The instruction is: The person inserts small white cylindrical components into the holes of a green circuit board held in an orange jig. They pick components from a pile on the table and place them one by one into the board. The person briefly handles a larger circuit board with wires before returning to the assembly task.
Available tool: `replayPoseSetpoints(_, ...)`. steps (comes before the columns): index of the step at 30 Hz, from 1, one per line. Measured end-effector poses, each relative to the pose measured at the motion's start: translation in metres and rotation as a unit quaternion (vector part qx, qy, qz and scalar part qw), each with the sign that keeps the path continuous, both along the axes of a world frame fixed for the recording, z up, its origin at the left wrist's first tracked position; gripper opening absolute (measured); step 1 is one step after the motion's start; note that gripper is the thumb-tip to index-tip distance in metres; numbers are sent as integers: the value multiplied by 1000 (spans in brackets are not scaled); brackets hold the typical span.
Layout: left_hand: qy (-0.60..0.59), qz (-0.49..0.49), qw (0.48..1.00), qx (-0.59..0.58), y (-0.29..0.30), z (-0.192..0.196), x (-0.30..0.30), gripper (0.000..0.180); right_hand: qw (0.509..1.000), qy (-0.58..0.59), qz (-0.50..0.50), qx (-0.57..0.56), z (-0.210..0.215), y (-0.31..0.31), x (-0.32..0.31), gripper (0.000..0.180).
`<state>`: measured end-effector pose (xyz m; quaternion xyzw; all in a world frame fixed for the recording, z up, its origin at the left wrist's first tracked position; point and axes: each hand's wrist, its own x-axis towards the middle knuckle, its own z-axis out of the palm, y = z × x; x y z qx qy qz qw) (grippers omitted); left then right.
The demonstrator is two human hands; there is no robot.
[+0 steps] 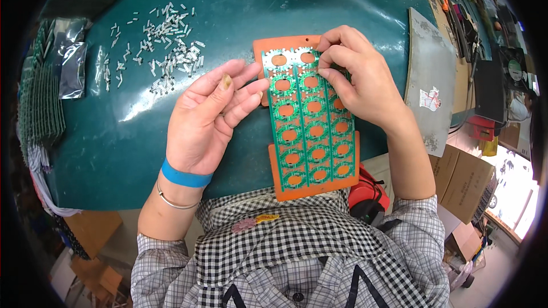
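A dark green work table [319, 5] fills most of the frame, and at its centre an orange backing plate [285, 188] is laid with its long axis running from the upper middle of the frame down toward the lower middle, slightly tilted to the right at the bottom. On top of it a green circuit board panel [311, 128] is seated, a grid of ring-shaped boards in three columns with the orange showing through each round hole; its silvery header end is pointed to the top of the frame, its far end to the checked shirt [297, 251] at the lower edge.

The step in hand is judged to be the fitting or checking of a part at the panel's upper right corner. The right hand [359, 77] is curled over that corner, its fingertips pinched close together on the panel's edge; whether a small part is held between them cannot be told. The left hand [214, 117] is held open, palm up and empty, at the panel's left edge, with its fingertips touching the plate near the second row.

For the next move, fine fingertip placement at the top row would be called for, with the plate kept steady by the left hand.

A scatter of small silver-white connector pieces [165, 45] is spread at the upper left of the frame, well apart from the panel.
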<state>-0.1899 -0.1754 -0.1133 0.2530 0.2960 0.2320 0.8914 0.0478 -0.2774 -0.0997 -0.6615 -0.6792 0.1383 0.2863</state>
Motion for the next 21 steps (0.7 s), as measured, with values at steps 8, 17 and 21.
replayPoseSetpoints(8, -66, -43, 997, 11, 2, -11, -2, 31, 998, -56, 7, 39, -4, 2, -4, 10)
replayPoseSetpoints(17, 8, 6, 997, 78, -15, -8, 6, 15, 997, -58, 13, 53, 4, 1, -8, 18)
replayPoseSetpoints(21, -26, -20, 999, 40, -10, -8, 0, 12, 996, 52, 13, 69, 13, 0, -28, 20)
